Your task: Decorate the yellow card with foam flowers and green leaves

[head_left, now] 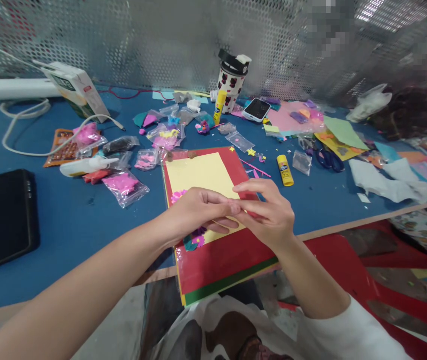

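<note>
Near the centre of the frame, the left hand (196, 209) and right hand (271, 212) meet at their fingertips above a red sheet (213, 272) with a cream paper (200, 172) on it. The left thumb and forefinger come together against the right fingertips, while the right forefinger stretches out above; whether a small piece is pinched there, I cannot tell. The red sheet's long axis runs from the top of the frame towards the bottom, leaning a little to lower right, and the cream paper slants the same way. From the meeting fingertips, most of the cream paper lies up and to the left, and the widest bare red strip lies below. The left hand is nearer the paper's decorated left side, with a pink flower (178, 196) just above its wrist and a pink-and-purple flower cluster (197, 241) just below. The right hand covers part of the red sheet's right edge. Whether either hand touches the sheet is unclear.
</note>
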The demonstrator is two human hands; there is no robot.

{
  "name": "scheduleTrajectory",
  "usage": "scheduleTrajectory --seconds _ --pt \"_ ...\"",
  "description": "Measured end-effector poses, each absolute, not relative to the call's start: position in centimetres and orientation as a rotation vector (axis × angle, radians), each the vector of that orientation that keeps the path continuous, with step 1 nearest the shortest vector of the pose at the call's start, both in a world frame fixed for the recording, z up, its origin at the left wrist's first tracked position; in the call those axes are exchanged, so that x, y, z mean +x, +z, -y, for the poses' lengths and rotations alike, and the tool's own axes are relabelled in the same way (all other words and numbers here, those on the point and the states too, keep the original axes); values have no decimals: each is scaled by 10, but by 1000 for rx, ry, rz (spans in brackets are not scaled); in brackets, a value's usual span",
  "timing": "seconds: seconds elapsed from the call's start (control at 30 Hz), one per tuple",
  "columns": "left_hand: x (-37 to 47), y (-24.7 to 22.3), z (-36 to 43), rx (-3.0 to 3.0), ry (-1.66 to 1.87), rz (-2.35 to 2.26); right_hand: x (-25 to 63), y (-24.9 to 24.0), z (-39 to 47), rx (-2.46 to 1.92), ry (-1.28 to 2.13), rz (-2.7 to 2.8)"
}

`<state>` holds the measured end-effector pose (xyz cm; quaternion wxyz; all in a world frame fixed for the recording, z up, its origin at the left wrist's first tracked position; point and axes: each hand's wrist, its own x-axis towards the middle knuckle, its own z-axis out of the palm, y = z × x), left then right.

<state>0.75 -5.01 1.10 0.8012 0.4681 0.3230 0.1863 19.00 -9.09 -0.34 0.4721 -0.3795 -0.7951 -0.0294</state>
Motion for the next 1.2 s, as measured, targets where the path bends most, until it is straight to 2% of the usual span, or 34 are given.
scheduleTrajectory --seconds 0.73,1.2 --pt "5 12 48 1017 369 -686 189 -6 89 -899 -123 1951" --pt "9 18 45 1116 438 -941 182 -28 69 -886 16 1799"
